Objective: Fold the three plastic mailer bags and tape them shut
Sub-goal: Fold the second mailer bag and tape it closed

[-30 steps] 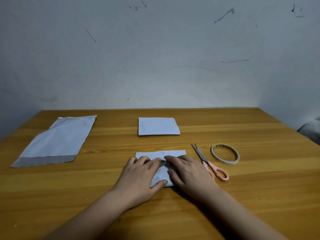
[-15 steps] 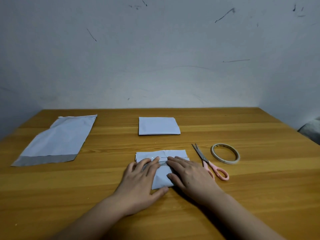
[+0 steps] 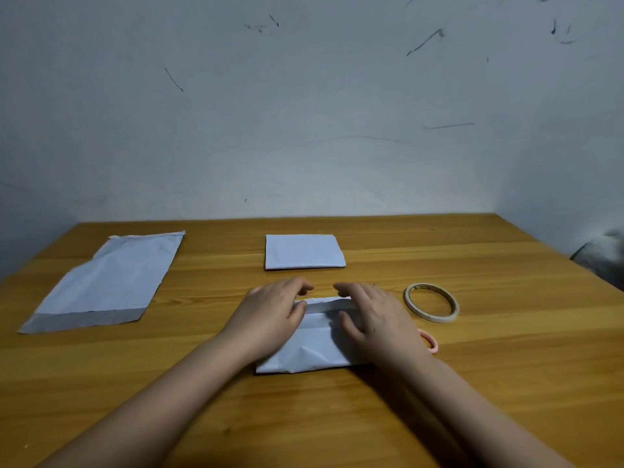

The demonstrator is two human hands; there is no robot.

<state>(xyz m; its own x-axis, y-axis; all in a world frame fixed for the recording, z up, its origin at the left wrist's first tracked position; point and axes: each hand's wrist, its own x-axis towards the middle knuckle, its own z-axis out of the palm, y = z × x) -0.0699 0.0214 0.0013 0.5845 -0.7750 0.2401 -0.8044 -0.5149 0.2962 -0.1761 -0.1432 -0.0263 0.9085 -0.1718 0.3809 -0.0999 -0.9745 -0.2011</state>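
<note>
A half-folded white mailer bag point(image 3: 314, 349) lies on the table in front of me, a grey strip showing along its far edge. My left hand point(image 3: 270, 314) and my right hand point(image 3: 371, 317) hold that far edge, fingers curled over it and thumbs on top. A second mailer bag point(image 3: 304, 252), folded into a neat rectangle, lies just beyond. The third mailer bag point(image 3: 108, 282) lies flat and unfolded at the far left. A tape roll point(image 3: 432, 303) rests right of my right hand.
Pink-handled scissors point(image 3: 429, 342) lie mostly hidden behind my right wrist. The wooden table point(image 3: 489, 366) ends at a marked grey wall at the back. A grey object point(image 3: 604, 258) sits off the table's right edge.
Both hands have moved from pressing on top of the near bag forward to its far edge, where the fingers now curl over it. The other bags and the tape roll have not moved.
</note>
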